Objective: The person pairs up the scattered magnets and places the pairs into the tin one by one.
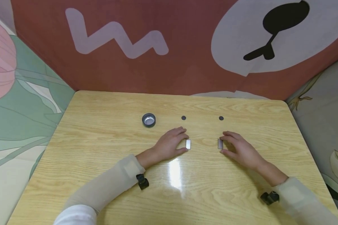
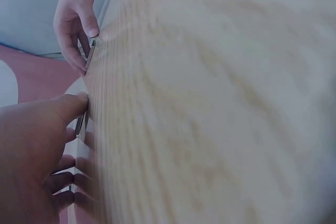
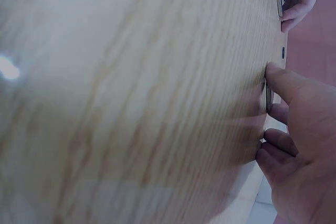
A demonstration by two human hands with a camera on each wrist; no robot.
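Note:
Two small, flat rectangular pieces lie on the wooden table, short and silvery. My left hand pinches the brighter left piece at its two short ends, thumb on the near end and index finger on the far one. Opposite it, my right hand holds the greyer right piece the same way. The two pieces stand apart, roughly parallel. The left wrist view shows the left piece edge-on between thumb and finger. In the right wrist view the right piece also appears as a thin edge.
A small round dark-rimmed dish with a silvery inside stands beyond the left hand. One dark disc lies behind the left piece and another dark disc behind the right. A red patterned wall covering rises at the table's back edge.

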